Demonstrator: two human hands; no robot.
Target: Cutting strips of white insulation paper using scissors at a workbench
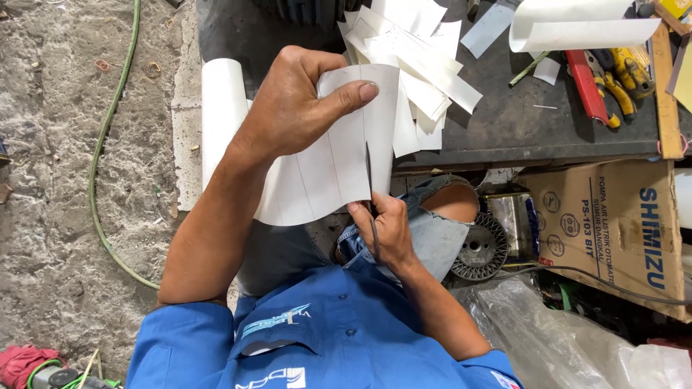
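Left hand (288, 108) pinches the white ruled sheet (331, 158) by its top edge, holding it taut at centre. Right hand (386, 230), at six o'clock below it, grips what looks like scissors (370, 189), blades biting along a line. Cut strips (411, 65) pile at one o'clock on the dark workbench (519, 122); red-handled pliers (598, 86) lie at two o'clock.

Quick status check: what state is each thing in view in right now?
White ruled paper sheet: held up, curved, partly cut.
Dark scissors: blades in the sheet's lower edge.
Left hand: pinching the sheet's top.
Right hand: gripping the scissors.
Cut white strips: piled loosely on the dark bench.
Brown cardboard box: closed.
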